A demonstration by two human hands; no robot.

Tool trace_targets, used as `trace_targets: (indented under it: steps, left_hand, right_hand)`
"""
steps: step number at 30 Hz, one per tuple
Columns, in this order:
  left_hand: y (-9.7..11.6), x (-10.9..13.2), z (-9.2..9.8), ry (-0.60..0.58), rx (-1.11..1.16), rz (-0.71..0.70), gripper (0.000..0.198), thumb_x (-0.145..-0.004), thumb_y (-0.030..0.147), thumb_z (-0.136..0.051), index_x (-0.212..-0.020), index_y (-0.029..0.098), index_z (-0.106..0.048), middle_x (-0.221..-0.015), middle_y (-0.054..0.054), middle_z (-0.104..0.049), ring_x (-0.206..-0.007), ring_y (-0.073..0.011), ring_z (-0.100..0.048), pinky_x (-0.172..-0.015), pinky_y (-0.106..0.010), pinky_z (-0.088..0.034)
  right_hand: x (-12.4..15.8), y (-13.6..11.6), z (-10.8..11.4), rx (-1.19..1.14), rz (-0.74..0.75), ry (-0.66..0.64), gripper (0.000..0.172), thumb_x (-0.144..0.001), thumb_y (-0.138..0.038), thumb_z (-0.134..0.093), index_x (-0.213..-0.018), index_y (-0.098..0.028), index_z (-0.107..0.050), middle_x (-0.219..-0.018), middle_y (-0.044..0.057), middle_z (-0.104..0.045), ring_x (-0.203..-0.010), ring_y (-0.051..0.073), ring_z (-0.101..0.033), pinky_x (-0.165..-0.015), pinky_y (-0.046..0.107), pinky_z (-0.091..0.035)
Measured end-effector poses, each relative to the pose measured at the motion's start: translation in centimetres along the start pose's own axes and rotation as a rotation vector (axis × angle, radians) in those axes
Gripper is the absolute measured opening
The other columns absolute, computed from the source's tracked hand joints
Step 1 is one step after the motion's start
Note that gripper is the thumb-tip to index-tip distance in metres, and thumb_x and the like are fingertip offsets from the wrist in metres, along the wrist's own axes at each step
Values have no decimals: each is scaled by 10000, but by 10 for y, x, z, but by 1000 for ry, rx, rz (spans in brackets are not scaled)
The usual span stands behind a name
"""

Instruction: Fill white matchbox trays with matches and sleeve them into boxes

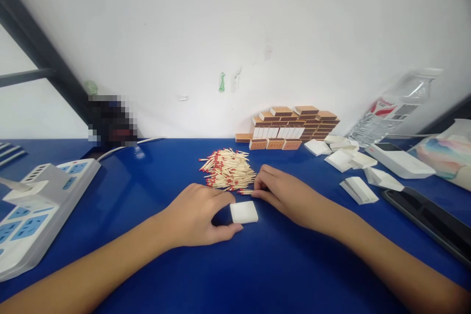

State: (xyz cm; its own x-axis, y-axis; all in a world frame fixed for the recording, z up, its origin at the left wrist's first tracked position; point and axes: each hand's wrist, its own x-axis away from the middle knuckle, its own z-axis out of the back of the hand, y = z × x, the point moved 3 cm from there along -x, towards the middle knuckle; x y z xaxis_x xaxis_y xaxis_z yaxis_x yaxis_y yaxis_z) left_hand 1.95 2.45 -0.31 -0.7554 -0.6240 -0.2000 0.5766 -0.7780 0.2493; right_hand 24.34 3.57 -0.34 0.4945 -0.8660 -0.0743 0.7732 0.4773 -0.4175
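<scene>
A loose heap of red-tipped matches [228, 169] lies on the blue tabletop in front of both hands. My left hand [202, 216] has its thumb and fingers at the left side of a small white matchbox tray [244, 212], steadying it on the table. The inside of the tray cannot be made out. My right hand [274, 186], at the right edge of the heap, pinches a few matches [246, 192] between thumb and fingers. Their red heads point left, just beyond the tray.
Against the wall stands a stack of brown matchboxes [316, 125]. Several empty white trays [358, 190] lie at the right, near a white device [401, 159], a dark phone [434, 221] and a leaning plastic bottle [397, 105]. A power strip [79, 184] sits at the left.
</scene>
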Motion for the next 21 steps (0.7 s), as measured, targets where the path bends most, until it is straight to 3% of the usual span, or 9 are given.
trace_targets:
  steps: [6,11,14,21]
  left_hand:
    - [-5,0,2,38,-10,70,278,-889,465,-705,-1008,214,-723,-657,35,-652,-545,-149,-602,-550,-272,-389]
    - [-4,-1,1,47,12,54,278,-889,463,-711,-1004,210,-716,-657,38,-638,-538,-139,-583,-542,-264,-391]
    - [-2,0,0,80,24,18,270,-886,428,-721,-1021,195,-717,-666,32,-648,-545,-139,-594,-545,-263,-406]
    - [-3,1,-3,117,26,-25,267,-913,421,-709,-1023,178,-711,-668,32,-648,-547,-139,-608,-537,-269,-435]
  right_hand:
    - [12,-12,14,59,103,76,119,-1052,-247,-598,-949,-188,-594,-975,30,-606,-827,165,-604,-699,287,-472]
    - [17,-28,-3,393,343,202,145,-967,-209,-716,-893,-165,-600,-946,71,-613,-781,202,-596,-620,314,-467]
    - [17,-34,-11,511,405,246,181,-963,-240,-722,-858,-166,-595,-940,94,-615,-779,222,-593,-600,332,-472]
    - [19,-31,-13,344,354,181,119,-975,-242,-713,-956,-154,-636,-967,74,-623,-828,210,-625,-625,312,-505]
